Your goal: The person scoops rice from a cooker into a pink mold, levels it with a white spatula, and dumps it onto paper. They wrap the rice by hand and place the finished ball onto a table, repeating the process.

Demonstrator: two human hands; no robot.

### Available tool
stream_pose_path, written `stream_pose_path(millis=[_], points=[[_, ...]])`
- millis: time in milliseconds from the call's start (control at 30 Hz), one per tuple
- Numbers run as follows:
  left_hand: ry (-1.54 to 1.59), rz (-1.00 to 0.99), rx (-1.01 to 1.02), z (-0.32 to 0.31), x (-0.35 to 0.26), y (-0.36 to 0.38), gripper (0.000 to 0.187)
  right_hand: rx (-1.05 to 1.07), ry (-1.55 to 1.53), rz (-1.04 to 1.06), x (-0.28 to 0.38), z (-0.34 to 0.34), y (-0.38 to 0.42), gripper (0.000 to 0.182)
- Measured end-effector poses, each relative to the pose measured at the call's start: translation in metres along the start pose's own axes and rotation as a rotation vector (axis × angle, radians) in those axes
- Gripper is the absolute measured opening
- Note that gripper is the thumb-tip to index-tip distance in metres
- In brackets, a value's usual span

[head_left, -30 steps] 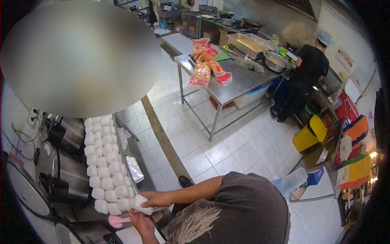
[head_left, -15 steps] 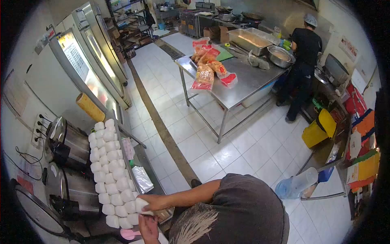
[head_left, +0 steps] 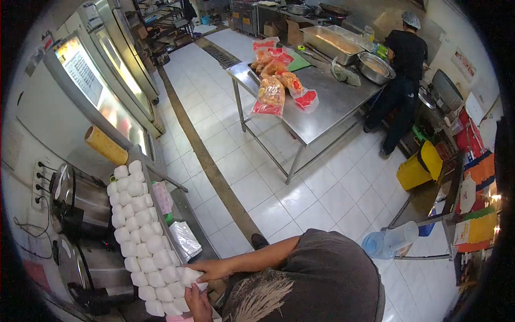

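Rows of white wrapped bundles (head_left: pixel 144 232), rounded and packed closely together, cover the counter on the left. At the near right edge of these rows, my right hand (head_left: pixel 213 269) is closed over one white wrapped bundle (head_left: pixel 190 276), its thumb and fingers on the top and side. My left hand (head_left: pixel 199 305) sits just below, its curled fingers against the lower edge of the same bundle. A pink item (head_left: pixel 177 318) shows partly at the bottom edge, beside my left hand.
Large metal cookers (head_left: pixel 102 263) stand left of the bundles. A shiny plastic packet (head_left: pixel 185 240) lies on a lower shelf. Bagged food (head_left: pixel 270 95) rests on the steel table (head_left: pixel 327 115). A co-worker (head_left: pixel 403 75) stands at the far right, near a yellow bin (head_left: pixel 421 169).
The bundle in my right hand has come down against the end of the rows. My left hand's fingers have moved up against it. The whole view has shifted slightly.
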State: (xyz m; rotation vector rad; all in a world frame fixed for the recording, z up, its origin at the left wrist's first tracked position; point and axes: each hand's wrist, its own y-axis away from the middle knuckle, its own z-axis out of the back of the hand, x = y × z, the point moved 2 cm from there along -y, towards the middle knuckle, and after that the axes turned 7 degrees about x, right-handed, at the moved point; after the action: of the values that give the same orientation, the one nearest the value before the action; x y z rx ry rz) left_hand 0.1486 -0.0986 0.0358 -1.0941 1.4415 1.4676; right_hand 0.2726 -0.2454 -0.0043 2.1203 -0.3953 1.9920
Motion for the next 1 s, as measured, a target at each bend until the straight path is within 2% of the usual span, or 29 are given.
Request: stream_pose_path(millis=[33, 133, 233, 267, 300, 333, 367, 433, 467, 533, 633, 733, 767, 833, 867, 900, 933, 967, 1000], points=[[-0.225, -0.100, 0.093, 0.003, 0.003, -0.007, 0.034, -0.025, 0.001, -0.007, 0.002, 0.008, 0.003, 0.080], [-0.514, -0.058, 0.211, 0.014, 0.008, -0.046, 0.048, -0.049, -0.035, 0.006, 0.000, 0.039, 0.008, 0.080], [0.123, 0.289, 0.030, -0.003, -0.006, -0.072, 0.033, -0.138, 0.080, 0.038, -0.008, 0.068, 0.007, 0.076], [0.166, 0.144, 0.008, -0.030, -0.025, -0.084, 0.033, -0.153, 0.141, 0.053, -0.012, 0.072, 0.003, 0.074], [0.209, -0.009, -0.058, -0.052, -0.045, -0.096, 0.033, -0.132, 0.050, -0.025, -0.005, 0.080, 0.001, 0.064], [-0.077, 0.119, -0.139, -0.055, -0.059, -0.101, 0.035, -0.020, -0.084, -0.045, -0.001, 0.087, 0.005, 0.057], [-0.209, 0.072, -0.059, -0.042, -0.049, -0.109, 0.038, -0.236, 0.232, -0.015, 0.000, 0.087, 0.009, 0.057], [0.015, 0.076, -0.077, -0.041, -0.040, -0.123, 0.038, -0.198, 0.108, -0.082, 0.000, 0.100, 0.013, 0.067], [-0.163, 0.110, -0.160, -0.042, -0.042, -0.128, 0.039, -0.182, 0.048, -0.117, 0.000, 0.108, 0.015, 0.072], [0.074, 0.085, -0.166, -0.049, -0.042, -0.138, 0.046, -0.173, -0.148, -0.188, 0.011, 0.119, 0.023, 0.077], [0.027, 0.035, -0.133, -0.053, -0.040, -0.158, 0.054, -0.228, -0.282, -0.217, 0.026, 0.134, 0.028, 0.078], [0.099, 0.034, -0.220, -0.032, -0.045, -0.189, 0.058, -0.273, -0.218, -0.283, 0.001, 0.154, 0.025, 0.077], [0.262, 0.052, -0.270, -0.021, -0.054, -0.200, 0.057, -0.287, -0.239, -0.298, -0.003, 0.160, 0.025, 0.075], [0.356, 0.053, -0.298, 0.032, -0.040, -0.244, 0.056, -0.315, -0.273, -0.326, -0.007, 0.177, 0.024, 0.071], [0.331, 0.053, -0.308, 0.050, -0.081, -0.249, 0.052, -0.331, -0.283, -0.344, -0.015, 0.186, 0.026, 0.068], [0.219, -0.012, -0.327, 0.080, -0.091, -0.268, 0.053, -0.346, -0.294, -0.362, -0.025, 0.196, 0.029, 0.065], [-0.029, -0.086, -0.531, 0.136, -0.058, -0.310, 0.058, -0.362, -0.309, -0.384, -0.031, 0.205, 0.030, 0.063], [-0.020, -0.100, -0.432, 0.163, -0.087, -0.324, 0.066, -0.440, -0.305, -0.462, -0.019, 0.210, 0.031, 0.058], [-0.263, -0.035, -0.479, 0.170, -0.142, -0.327, 0.068, -0.487, -0.320, -0.478, -0.028, 0.220, 0.032, 0.057]])
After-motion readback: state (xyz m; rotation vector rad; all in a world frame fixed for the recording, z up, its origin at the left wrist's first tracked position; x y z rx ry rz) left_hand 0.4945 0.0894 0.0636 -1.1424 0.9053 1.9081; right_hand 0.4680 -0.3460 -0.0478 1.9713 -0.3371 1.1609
